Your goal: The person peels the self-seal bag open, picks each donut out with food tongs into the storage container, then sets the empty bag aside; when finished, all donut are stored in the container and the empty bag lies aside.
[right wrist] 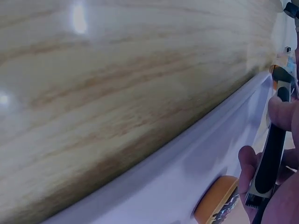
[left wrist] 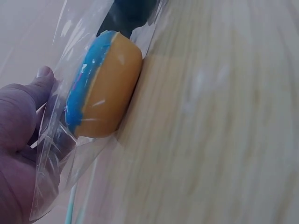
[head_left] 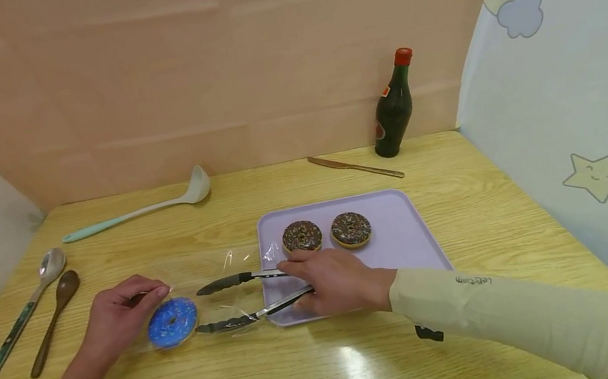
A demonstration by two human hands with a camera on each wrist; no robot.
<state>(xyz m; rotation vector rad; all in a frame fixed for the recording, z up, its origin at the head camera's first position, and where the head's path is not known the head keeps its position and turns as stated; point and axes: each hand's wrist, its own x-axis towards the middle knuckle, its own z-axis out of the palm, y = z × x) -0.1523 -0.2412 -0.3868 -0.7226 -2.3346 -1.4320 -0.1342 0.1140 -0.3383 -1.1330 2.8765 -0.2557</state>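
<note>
A clear plastic bag (head_left: 216, 261) lies on the table with a blue-iced doughnut (head_left: 172, 322) inside it. My left hand (head_left: 125, 312) pinches the bag's film beside the doughnut; in the left wrist view the doughnut (left wrist: 105, 86) stands tilted within the film. My right hand (head_left: 334, 278) grips a pair of tongs (head_left: 275, 304) above a lilac tray (head_left: 405, 253). The tongs' black tips point left, spread apart, within the bag near the doughnut. Two chocolate doughnuts, a left one (head_left: 301, 237) and a right one (head_left: 351, 230), lie on the tray behind my right hand.
A ladle (head_left: 162, 204) lies at the back left. On the left are a metal spoon (head_left: 29, 312) and a brown wooden spoon (head_left: 54, 322). At the back right, a knife (head_left: 356, 167) lies near an upright dark bottle (head_left: 394, 107). Fabric walls surround the table.
</note>
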